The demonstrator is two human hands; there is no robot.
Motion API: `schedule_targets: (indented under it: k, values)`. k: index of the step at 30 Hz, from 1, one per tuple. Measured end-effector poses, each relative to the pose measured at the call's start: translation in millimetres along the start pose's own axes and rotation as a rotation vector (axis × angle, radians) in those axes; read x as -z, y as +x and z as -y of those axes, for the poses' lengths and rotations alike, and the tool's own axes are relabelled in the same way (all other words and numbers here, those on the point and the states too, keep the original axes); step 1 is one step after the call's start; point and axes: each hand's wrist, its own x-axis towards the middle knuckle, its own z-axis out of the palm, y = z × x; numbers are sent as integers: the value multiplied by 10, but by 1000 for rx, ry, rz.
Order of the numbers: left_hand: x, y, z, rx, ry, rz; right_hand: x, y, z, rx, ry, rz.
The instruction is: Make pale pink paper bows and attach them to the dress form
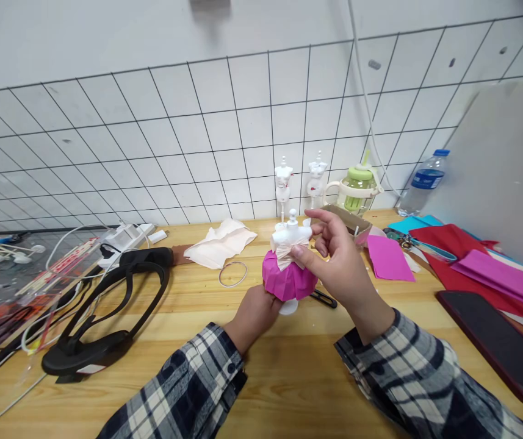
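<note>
A small white dress-form mannequin stands upright between my hands. It wears a puffed magenta paper skirt and a pleated cream paper piece across its chest. My left hand is closed around the mannequin below the skirt, its fingertips hidden by the magenta paper. On the other side, my right hand has its thumb against the cream paper at the chest. The index finger is stretched out and the other fingers are partly bent, apart from the thumb. The mannequin's white base shows under the skirt.
Two more mannequins stand by the tiled wall. Behind my right hand are a cardboard box, a green-lidded cup and a water bottle. Coloured paper and a phone lie right; a black headset lies left.
</note>
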Motion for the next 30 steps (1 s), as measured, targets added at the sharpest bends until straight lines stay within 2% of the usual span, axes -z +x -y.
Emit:
schedule_targets:
  k: [3,5,7,9,10,13,18,21,25,30]
  values:
    - [-2,-1,-10,46,-69,-2,32,37,-39,28,14,14]
    - [-5,1,0,82,-158,-30,38,28,-157,44,59,-1]
    - [-4,7,20,107,-215,-62,23,-46,-354,38,54,-121]
    - [0,15,44,122,-237,-88,-12,-186,-589,-7,-72,-297]
    - [0,20,56,130,-252,-98,-31,-268,-699,-40,-148,-343]
    - [-13,33,91,169,-307,-131,-72,-492,-916,-97,-250,-263]
    - [-56,47,145,243,-399,-187,-81,-612,-943,-119,-384,-85]
    - [-63,48,144,272,-455,-213,-135,-620,-946,-201,-275,80]
    - [-52,40,96,299,-517,-216,-231,-657,-976,-286,-109,174]
    - [-33,48,72,371,-505,-269,-189,-663,-1053,-306,-230,268]
